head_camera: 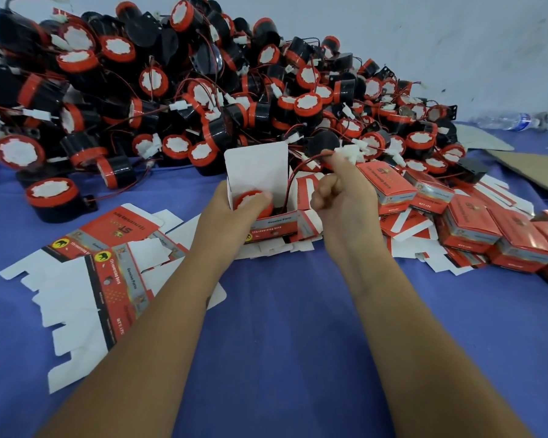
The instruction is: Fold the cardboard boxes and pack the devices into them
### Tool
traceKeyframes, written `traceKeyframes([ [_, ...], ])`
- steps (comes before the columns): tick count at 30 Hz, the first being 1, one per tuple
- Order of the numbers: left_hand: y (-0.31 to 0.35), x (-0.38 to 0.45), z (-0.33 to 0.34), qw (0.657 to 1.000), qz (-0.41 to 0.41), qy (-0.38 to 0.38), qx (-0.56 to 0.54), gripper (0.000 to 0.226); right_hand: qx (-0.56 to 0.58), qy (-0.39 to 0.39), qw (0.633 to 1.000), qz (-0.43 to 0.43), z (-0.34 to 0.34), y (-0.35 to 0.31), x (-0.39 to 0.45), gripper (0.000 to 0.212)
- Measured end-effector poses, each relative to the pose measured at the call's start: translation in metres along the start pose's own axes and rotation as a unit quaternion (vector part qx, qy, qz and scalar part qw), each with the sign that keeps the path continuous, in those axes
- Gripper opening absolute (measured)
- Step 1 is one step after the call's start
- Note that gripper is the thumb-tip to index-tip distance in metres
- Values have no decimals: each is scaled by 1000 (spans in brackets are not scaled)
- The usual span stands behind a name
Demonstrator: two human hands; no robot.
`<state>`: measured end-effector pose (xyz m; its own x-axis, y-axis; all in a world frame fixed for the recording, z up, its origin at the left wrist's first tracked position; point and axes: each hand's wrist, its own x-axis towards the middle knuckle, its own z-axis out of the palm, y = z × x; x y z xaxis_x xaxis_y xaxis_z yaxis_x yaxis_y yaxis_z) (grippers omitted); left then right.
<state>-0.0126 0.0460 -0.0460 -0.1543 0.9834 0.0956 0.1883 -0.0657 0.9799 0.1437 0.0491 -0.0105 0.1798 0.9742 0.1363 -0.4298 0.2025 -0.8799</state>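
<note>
- A counter (298, 327) draped in blue cloth carried the whole job, with a pale wall behind it.
- One heaped pile of devices (178, 90), black drums with red caps and white centres, too many to count, filled the far left and middle, red wires and white plugs tangled through it.
- One device lay apart (53, 197) at the pile's near left edge.
- A spread of flat cardboard blanks (86, 279), red print and white flaps, lay near left; their exact number could not be told where they overlapped.
- At least six closed red boxes (469, 226) stood crowded at right, atop more flat blanks.
- One brown cardboard sheet (532, 172) lay at far right.
- One clear plastic bottle (510, 121) lay on its side by the wall.
- One open box (266, 197), its white lid flap upright, sat at centre with one device (250, 200) inside.
- The left hand (234, 210) gripped that box, thumb pressing the device's cap.
- The right hand (345, 197) pinched the device's red wire (301, 167) above the box, other fingers curled.
</note>
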Motion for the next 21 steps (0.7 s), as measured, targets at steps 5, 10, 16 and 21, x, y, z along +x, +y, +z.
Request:
traceKeyframes([
  [5, 1, 1, 0, 999, -1, 0, 42, 53, 164, -66, 984, 29, -1, -7, -4, 50],
  [10, 0, 1, 0, 999, -4, 1, 47, 43, -76, -101, 989, -81, 4, -10, -10, 51],
  [16, 2, -1, -1, 999, 13, -15, 46, 44, -477, -71, 837, -260, 13, 17, -11, 28],
  [21, -2, -1, 0, 999, 32, 1, 41, 42, -600, -30, 667, -441, 5, 26, -10, 16],
])
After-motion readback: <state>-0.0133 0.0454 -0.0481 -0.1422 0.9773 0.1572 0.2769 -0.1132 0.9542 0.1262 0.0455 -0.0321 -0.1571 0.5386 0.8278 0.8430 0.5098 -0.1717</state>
